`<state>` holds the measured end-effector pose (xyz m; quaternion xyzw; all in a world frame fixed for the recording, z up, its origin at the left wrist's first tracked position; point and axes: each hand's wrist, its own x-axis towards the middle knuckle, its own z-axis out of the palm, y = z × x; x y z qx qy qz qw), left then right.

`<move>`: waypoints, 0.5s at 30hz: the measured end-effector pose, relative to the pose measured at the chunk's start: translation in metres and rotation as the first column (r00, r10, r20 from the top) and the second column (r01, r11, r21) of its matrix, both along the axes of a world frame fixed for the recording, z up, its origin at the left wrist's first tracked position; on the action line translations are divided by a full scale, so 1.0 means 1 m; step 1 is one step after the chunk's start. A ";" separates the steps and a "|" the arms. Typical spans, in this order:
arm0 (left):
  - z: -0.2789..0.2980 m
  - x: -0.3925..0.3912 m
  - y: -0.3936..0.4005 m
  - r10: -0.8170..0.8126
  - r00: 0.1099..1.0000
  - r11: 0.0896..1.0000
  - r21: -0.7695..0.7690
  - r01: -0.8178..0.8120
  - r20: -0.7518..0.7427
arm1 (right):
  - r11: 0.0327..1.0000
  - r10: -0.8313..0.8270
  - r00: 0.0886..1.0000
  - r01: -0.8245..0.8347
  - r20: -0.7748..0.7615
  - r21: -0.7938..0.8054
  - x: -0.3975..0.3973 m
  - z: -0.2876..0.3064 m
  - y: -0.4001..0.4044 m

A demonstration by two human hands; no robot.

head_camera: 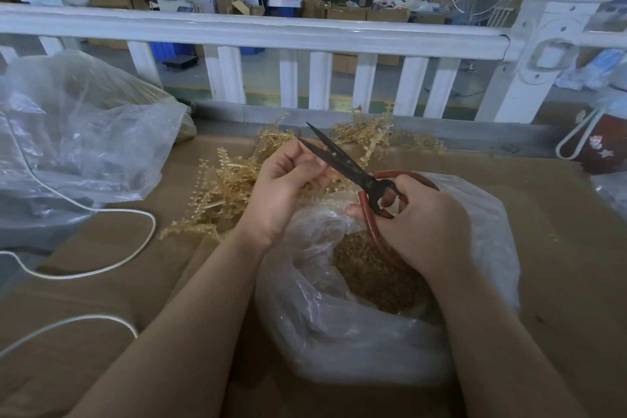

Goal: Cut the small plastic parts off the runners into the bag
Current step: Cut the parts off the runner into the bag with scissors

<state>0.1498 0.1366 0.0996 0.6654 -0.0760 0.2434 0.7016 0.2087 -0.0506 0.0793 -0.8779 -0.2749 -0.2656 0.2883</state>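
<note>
Right hand (419,224): grip clenched round the red handles of the scissors (342,159), blades parted, above the bag (356,326). Left hand (285,187): fingers curled, apparently pinching a runner; hidden. Runners (220,193): heaped on the table (559,248) beyond the bag.

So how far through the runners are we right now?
Done: the open bag below the hands already holds a deep layer of cut parts. In hand: the left hand pinches something small, too hidden to identify, at the open scissors gripped by the right hand. Left: a sizeable pile of uncut runners still lies on the table behind the bag.
</note>
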 end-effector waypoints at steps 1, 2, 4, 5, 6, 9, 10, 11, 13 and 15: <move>0.000 0.000 0.000 0.002 1.000 1.000 0.003 -0.002 0.007 | 1.000 0.002 1.000 -0.002 0.002 0.007 0.000 0.000 0.000; 0.001 0.000 0.000 0.001 1.000 1.000 0.005 -0.001 0.013 | 1.000 0.007 1.000 -0.007 0.003 0.011 0.000 0.000 0.000; 0.001 -0.001 -0.001 0.002 1.000 1.000 0.010 -0.002 0.019 | 1.000 0.012 1.000 -0.012 -0.001 0.006 0.000 -0.001 0.000; 0.001 -0.001 -0.001 0.004 1.000 1.000 0.013 -0.004 0.023 | 1.000 0.009 1.000 -0.009 -0.003 0.003 0.000 -0.001 0.000; 0.001 0.000 0.000 0.006 1.000 1.000 0.016 -0.006 0.024 | 1.000 0.006 1.000 -0.006 -0.004 0.003 0.000 0.000 0.000; 0.000 0.000 0.001 0.011 1.000 1.000 0.021 -0.011 0.028 | 1.000 0.007 1.000 -0.007 -0.002 0.023 -0.001 0.001 0.001; 0.000 0.001 0.002 0.014 0.999 1.000 0.026 -0.015 0.033 | 0.999 0.009 1.000 -0.009 -0.001 0.032 -0.001 0.001 0.001; -0.001 0.001 0.002 0.020 0.999 0.999 0.032 -0.022 0.038 | 0.999 0.010 1.000 -0.010 0.000 0.038 -0.002 0.002 0.002; -0.001 0.002 0.002 0.036 0.998 0.998 0.052 -0.039 0.049 | 0.999 0.006 1.000 -0.006 0.000 0.039 -0.002 0.002 0.001; -0.002 0.002 0.001 0.047 0.998 0.996 0.076 -0.050 0.046 | 0.999 0.004 1.000 -0.004 0.007 0.032 -0.001 0.001 0.001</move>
